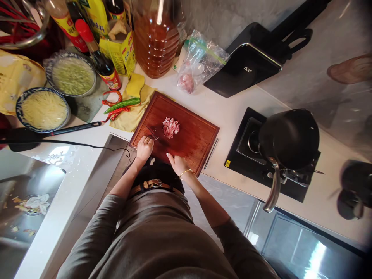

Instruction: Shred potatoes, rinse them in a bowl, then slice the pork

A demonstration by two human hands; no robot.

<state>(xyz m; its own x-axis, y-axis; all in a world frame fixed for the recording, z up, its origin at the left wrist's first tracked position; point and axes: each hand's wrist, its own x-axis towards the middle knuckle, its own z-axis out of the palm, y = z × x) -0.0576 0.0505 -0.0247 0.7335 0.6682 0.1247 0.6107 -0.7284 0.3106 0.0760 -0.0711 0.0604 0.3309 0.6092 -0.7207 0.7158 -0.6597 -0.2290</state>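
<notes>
Meat [170, 127], cut into small pink pieces, lies heaped near the middle of a wooden cutting board [186, 139], well in from the edges so nothing can slide off. The left hand [144, 148] is closed around the handle of a knife [153, 133] at the board's near edge; the dark blade points toward the pile and stops just short of it, apart from the meat. The right hand [178, 162] rests open and flat on the board's near side, fingers spread, which looks like a way of steadying the board; it holds nothing and is clear of the meat.

The board sits on the white table [221, 112] right in front of the person's body, so both hands meet over it. A yellow cloth [132, 116] lies just beside its far left corner, with red and green chillies [120, 105] laid on it, near enough to reach. Further left stand two bowls of shredded vegetables [44, 109], set apart from the raw meat. Bottles [100, 58] of sauce and oil crowd the back, out of the cutting space. To the right a black wok [287, 137] sits on the stove burner, its handle turned toward the person.
</notes>
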